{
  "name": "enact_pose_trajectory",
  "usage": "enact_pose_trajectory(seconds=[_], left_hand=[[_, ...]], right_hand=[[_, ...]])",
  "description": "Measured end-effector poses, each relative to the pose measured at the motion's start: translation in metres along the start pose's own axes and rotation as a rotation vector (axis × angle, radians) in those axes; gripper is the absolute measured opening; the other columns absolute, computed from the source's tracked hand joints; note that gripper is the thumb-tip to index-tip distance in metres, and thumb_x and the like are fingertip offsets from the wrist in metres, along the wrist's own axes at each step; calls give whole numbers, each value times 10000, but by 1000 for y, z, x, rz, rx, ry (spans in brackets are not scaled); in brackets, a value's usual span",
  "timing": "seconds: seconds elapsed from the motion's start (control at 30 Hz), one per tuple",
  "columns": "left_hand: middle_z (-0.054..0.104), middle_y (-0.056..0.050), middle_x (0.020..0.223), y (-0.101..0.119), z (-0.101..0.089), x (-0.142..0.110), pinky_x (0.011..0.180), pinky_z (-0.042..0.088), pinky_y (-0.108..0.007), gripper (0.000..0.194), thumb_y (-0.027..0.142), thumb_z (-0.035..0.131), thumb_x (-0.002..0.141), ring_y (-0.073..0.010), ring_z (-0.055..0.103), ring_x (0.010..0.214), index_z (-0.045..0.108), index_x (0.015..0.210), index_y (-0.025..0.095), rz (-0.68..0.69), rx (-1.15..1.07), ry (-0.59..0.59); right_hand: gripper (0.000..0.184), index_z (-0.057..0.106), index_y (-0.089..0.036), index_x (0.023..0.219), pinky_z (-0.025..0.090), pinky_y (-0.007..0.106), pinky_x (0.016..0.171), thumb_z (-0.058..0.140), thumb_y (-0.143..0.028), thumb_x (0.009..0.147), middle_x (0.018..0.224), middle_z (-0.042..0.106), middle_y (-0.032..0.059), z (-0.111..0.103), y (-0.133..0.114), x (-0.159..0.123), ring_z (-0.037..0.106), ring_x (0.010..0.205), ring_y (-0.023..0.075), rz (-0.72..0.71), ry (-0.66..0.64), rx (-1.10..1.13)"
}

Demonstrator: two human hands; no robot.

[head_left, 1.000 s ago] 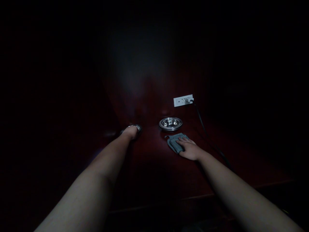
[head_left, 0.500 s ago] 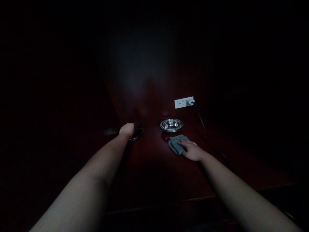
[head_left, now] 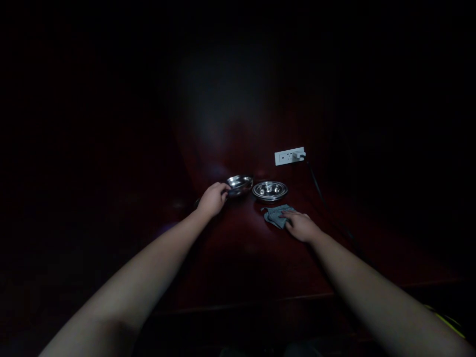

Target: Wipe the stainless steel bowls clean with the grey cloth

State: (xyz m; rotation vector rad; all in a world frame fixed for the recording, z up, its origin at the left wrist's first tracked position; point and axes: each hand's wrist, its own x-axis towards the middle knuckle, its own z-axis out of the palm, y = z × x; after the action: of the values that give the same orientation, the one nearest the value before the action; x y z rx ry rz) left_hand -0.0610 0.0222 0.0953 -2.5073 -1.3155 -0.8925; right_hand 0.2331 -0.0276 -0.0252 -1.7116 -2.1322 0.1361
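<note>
My left hand (head_left: 213, 199) is closed on the near left rim of a shiny metal bowl (head_left: 241, 187), thumb and fingers at its edge. That bowl appears slightly tilted, on or just above the dark red surface. Just right of it sits a stack of shallow metal dishes (head_left: 270, 190), nested and face up. A grey-green folded cloth (head_left: 275, 216) lies in front of the stack. My right hand (head_left: 302, 226) has its bent fingers on the cloth's right side, gripping it against the surface; its thumb is partly hidden.
A white wall socket (head_left: 289, 156) with a plug in it is on the back panel. From it a black cable (head_left: 319, 188) runs down to the right across the dark red surface (head_left: 256, 263). The surface's front edge shows near the bottom. Darkness hides both sides.
My left hand has moved right with the metal bowl, bringing it close to the dish stack. The right hand's fingers, flatter before, are now more bent on the cloth. The view has shifted slightly.
</note>
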Motion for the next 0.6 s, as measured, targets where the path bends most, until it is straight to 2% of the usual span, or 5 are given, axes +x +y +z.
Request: enact_pose_trajectory(seconds=[0.13, 0.27, 0.3, 0.47, 0.6], left_hand=[[596, -45, 949, 25, 6, -28, 834, 431, -315, 182, 188, 478, 819, -172, 550, 909, 605, 947, 213, 55, -143, 22], [602, -45, 968, 42, 14, -56, 842, 434, -313, 196, 176, 467, 835, -159, 549, 926, 619, 950, 221, 133, -242, 3], [603, -45, 959, 45, 16, -62, 832, 439, -312, 197, 174, 472, 834, -158, 549, 918, 624, 949, 223, 150, -251, -9], [607, -45, 890, 60, 32, -81, 759, 453, -288, 202, 177, 482, 833, -147, 536, 848, 647, 937, 228, 239, -242, -49], [606, -45, 857, 68, 38, -85, 742, 449, -275, 242, 161, 447, 844, -142, 524, 834, 658, 940, 232, 304, -218, -81]], right_hand=[[319, 614, -164, 1020, 414, 363, 804, 391, -266, 816, 935, 664, 123, -4, 0, 1, 607, 873, 240, 132, 170, 177], [166, 609, -184, 791, 413, 330, 739, 486, -287, 747, 750, 628, 62, -4, 2, 4, 580, 741, 209, 333, 444, 734], [160, 601, -183, 761, 418, 324, 728, 493, -299, 738, 738, 623, 54, -2, 2, 6, 576, 733, 203, 357, 469, 807], [294, 601, -159, 842, 472, 303, 622, 465, -403, 750, 707, 650, 40, 9, -3, 11, 605, 652, 181, 408, 453, 1059], [355, 601, -165, 869, 508, 292, 651, 468, -479, 770, 778, 688, 52, 8, -9, 9, 642, 694, 173, 413, 412, 1246]])
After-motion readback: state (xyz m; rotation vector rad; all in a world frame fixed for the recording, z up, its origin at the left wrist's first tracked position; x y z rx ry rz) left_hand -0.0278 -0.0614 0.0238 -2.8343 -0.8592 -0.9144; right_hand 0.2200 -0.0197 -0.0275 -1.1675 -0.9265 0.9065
